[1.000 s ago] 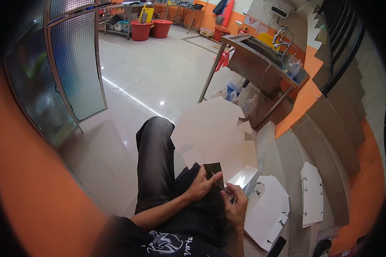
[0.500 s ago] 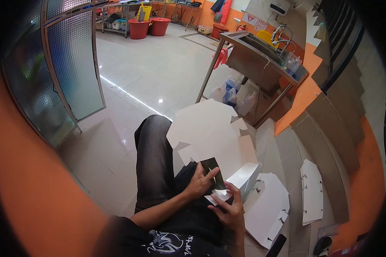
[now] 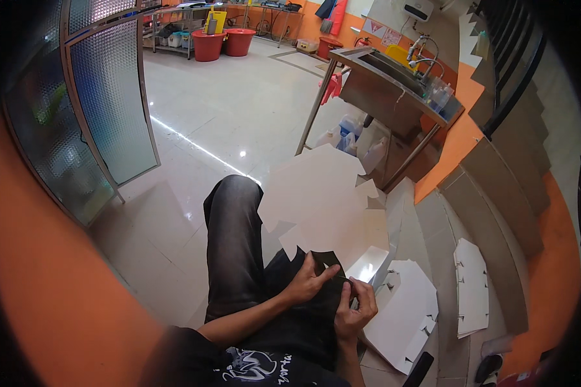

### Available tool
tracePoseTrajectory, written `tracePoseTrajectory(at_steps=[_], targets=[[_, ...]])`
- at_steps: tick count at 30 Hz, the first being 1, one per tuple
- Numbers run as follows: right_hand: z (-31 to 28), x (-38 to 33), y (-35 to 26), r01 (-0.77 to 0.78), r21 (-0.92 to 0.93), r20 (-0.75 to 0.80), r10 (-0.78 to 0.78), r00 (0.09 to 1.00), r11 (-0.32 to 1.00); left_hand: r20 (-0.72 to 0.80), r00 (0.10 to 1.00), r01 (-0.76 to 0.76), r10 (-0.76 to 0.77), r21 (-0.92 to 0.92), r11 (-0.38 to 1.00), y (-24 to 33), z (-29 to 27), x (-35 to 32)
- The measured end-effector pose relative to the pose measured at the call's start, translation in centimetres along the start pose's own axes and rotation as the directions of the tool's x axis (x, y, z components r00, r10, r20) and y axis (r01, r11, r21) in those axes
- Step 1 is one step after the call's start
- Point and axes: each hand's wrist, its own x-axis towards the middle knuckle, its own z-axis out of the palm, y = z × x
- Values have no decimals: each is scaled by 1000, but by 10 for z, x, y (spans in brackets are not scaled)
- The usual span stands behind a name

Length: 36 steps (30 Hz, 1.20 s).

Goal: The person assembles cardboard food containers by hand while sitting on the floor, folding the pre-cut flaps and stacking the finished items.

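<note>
A dark, thin rectangular piece like a card or a small sheet (image 3: 325, 258) is between my two hands above my lap. My left hand (image 3: 305, 284) pinches it at its left and lower side, with the thumb across its face. At its lower right corner, the closed fingers of my right hand (image 3: 356, 309) grip the edge. A large white cardboard sheet (image 3: 316, 200) with notched, cut edges lies just beyond my hands, next to my bent knee. Its near right part has a bright, shiny flap (image 3: 370, 264).
Smaller notched white sheets (image 3: 403, 316) lie on the steps to my right, with another stack (image 3: 472, 290) further right. Ahead stands a metal sink table (image 3: 400, 84) with plastic jugs (image 3: 348, 132) under it. Frosted glass panels (image 3: 113, 97) rise at left; red tubs (image 3: 208, 45) stand far off.
My right hand has closed from spread fingers to a pinch on the dark piece's corner. The piece has tilted and moved slightly down and right. The large white sheet has shifted slightly.
</note>
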Motion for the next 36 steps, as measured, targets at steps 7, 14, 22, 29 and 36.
tracePoseTrajectory(at_steps=[7, 14, 22, 29, 36], targets=[[4, 1, 6, 35, 52, 60, -38, 998, 998, 52, 996, -69, 65, 72, 995, -7, -3, 3], [9, 4, 1, 155, -30, 105, -152, 983, 987, 146, 987, -73, 71, 4, 997, -3, -2, 5], [15, 6, 7, 261, -91, 194, -240, 951, 961, 179, 983, -54, 47, 35, 998, 5, 3, -2], [-4, 24, 0, -36, 493, 302, -132, 944, 869, 58, 998, -17, 5, 201, 979, 12, 3, 2], [-15, 57, -64, 299, 186, 121, -323, 939, 936, 165, 974, -213, 156, 433, 876, 19, 33, -19]])
